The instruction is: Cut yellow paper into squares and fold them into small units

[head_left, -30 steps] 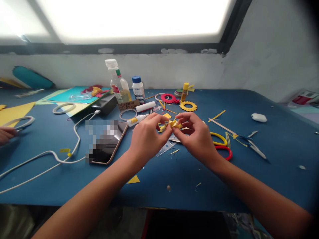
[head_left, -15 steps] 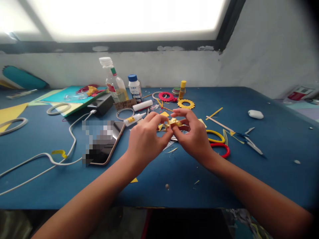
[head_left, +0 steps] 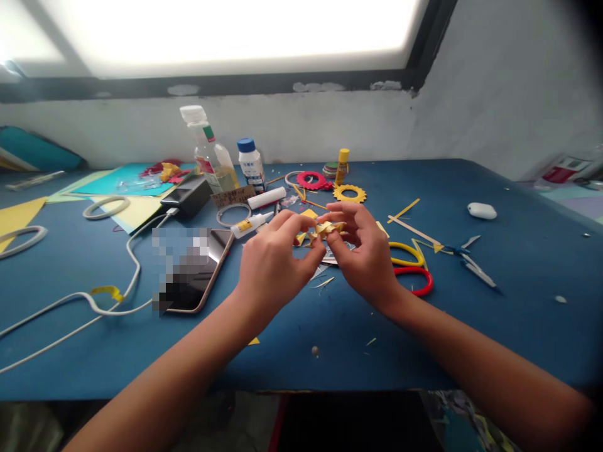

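Between my two hands, above the middle of the blue table, is a small folded yellow paper piece [head_left: 326, 230]. My left hand [head_left: 277, 263] pinches its left side between thumb and fingers. My right hand [head_left: 365, 254] grips the right side, thumb in front and fingers behind. Fingertips hide part of the paper. Scissors with one yellow and one red handle [head_left: 426, 282] lie beside my right hand, partly covered by it. A white glue tube [head_left: 252, 225] rests just beyond my left hand.
A phone [head_left: 200, 273] and white cable [head_left: 136, 263] lie left. Behind stand a clear bottle [head_left: 214, 160], a blue-capped bottle [head_left: 252, 166] and a glue stick [head_left: 342, 167]. Red [head_left: 311, 181] and yellow [head_left: 349, 193] toothed rings lie near them. A blue-and-silver tool [head_left: 475, 267] lies right.
The yellow paper piece has turned slightly between my fingers, and my right thumb has shifted a little on it. The view has moved slightly.
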`<state>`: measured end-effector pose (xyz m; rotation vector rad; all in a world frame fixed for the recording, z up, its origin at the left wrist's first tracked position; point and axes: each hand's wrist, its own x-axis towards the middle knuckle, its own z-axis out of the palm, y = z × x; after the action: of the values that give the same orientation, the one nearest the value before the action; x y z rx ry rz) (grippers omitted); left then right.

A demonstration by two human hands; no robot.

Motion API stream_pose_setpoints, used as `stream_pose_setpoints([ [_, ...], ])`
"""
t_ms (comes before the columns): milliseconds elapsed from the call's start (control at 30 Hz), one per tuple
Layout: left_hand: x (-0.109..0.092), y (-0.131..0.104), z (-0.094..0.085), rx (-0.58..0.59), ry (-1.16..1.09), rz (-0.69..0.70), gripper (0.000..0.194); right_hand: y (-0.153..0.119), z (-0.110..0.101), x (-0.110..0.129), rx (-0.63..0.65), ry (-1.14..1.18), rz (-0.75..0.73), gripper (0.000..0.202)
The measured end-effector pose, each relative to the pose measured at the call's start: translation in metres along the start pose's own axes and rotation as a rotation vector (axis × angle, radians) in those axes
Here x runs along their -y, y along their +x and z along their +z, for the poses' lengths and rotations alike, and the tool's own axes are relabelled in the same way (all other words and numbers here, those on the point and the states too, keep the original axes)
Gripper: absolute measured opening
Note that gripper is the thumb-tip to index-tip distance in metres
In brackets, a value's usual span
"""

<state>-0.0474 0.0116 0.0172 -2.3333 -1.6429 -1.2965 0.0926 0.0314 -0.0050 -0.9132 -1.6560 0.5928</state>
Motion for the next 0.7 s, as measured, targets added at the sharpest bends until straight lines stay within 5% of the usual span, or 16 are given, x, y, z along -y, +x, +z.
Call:
stream_pose_setpoints([
  [400, -0.003, -0.001, 0.0, -0.022, -0.001, 0.014, 0.013, -0.004, 0.008, -0.002, -0.013, 0.239, 0.166, 0.023],
  [700, -0.004, -0.004, 0.005, -0.065, 0.005, 0.053, 0.013, -0.008, 0.019, -0.004, -0.173, 0.449, 0.153, 0.014],
])
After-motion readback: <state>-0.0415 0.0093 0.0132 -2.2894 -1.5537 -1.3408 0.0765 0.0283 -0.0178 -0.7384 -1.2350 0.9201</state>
